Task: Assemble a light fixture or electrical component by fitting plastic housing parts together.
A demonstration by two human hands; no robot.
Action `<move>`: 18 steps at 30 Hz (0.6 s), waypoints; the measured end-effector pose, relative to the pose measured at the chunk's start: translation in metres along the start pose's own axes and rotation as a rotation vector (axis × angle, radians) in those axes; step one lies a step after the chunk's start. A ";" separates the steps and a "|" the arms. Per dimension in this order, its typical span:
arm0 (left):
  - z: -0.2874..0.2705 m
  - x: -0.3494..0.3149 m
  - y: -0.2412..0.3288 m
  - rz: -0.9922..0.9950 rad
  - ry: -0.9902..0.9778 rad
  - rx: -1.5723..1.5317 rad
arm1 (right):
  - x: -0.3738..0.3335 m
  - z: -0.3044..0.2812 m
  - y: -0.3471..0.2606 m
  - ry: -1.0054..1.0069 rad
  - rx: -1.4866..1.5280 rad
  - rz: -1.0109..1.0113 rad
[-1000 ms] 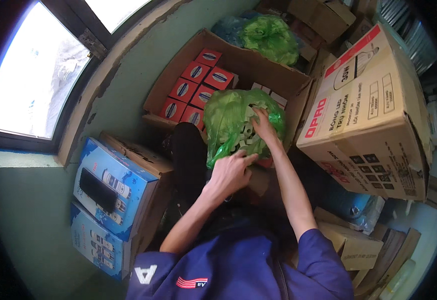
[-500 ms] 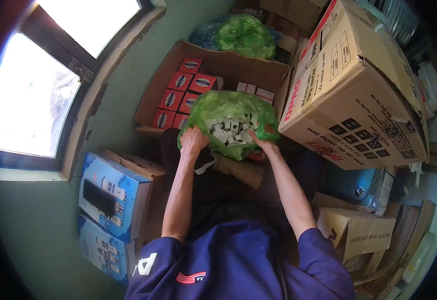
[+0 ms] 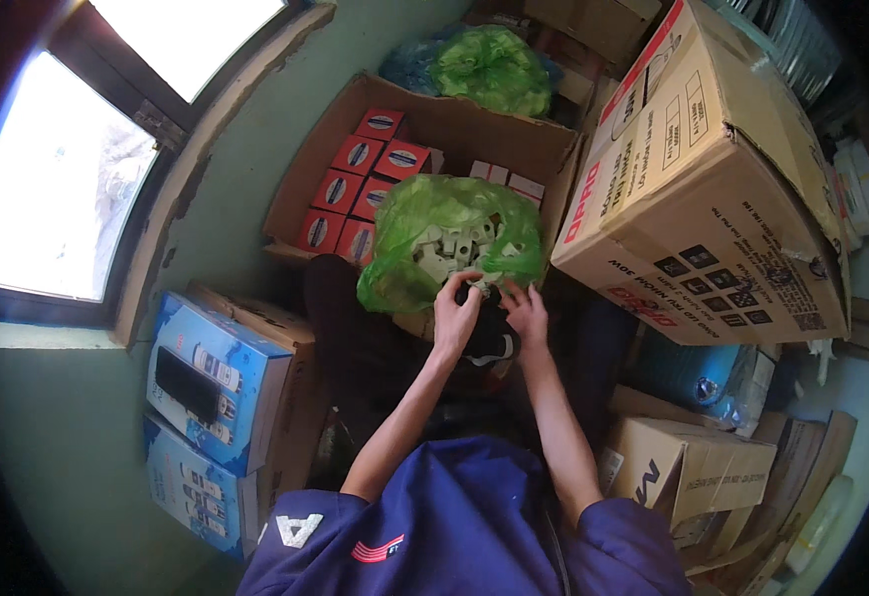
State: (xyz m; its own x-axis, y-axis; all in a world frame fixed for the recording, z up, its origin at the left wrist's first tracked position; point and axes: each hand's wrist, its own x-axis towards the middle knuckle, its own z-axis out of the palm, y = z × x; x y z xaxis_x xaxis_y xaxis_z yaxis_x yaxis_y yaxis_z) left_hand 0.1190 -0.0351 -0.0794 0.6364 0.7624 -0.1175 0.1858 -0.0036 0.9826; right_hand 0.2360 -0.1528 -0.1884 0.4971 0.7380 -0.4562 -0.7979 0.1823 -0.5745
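A thin green plastic bag point(image 3: 395, 243), full of small white plastic pieces point(image 3: 469, 238), sits in front of me with its mouth open. At its near edge, my left hand point(image 3: 456, 313) has its fingers curled toward the thumb; what they pinch is too small to make out. Close on its right, my right hand point(image 3: 528, 318) has its fingers apart at the bag's near right edge, and no held thing shows in it. The bag's near rim is partly hidden behind both hands.
Behind the bag stands an open cardboard box point(image 3: 305, 149) with several small red boxes point(image 3: 336, 191). A big carton point(image 3: 712, 189) leans in from the right. Blue boxes point(image 3: 221, 382) on the left carry a black phone point(image 3: 188, 385). Another green bag point(image 3: 491, 70) lies at the back.
Both hands have left the bag's two sides and come together at its near edge. The bag's left side has spread out and sagged toward me.
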 end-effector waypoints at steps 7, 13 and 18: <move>-0.002 -0.006 -0.001 0.101 0.222 0.000 | -0.070 0.099 -0.015 0.005 -0.051 0.207; -0.026 -0.010 0.015 0.205 -0.335 0.064 | -0.051 0.074 -0.013 -0.028 0.140 0.202; -0.026 -0.038 0.013 0.453 -0.360 0.291 | -0.046 0.071 0.000 -0.031 0.386 0.130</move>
State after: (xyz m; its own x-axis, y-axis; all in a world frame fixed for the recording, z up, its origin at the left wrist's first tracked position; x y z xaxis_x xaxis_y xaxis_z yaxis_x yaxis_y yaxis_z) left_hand 0.0773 -0.0475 -0.0586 0.9011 0.3796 0.2094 0.0030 -0.4884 0.8726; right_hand 0.1892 -0.1411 -0.1191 0.3779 0.7893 -0.4840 -0.9257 0.3121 -0.2139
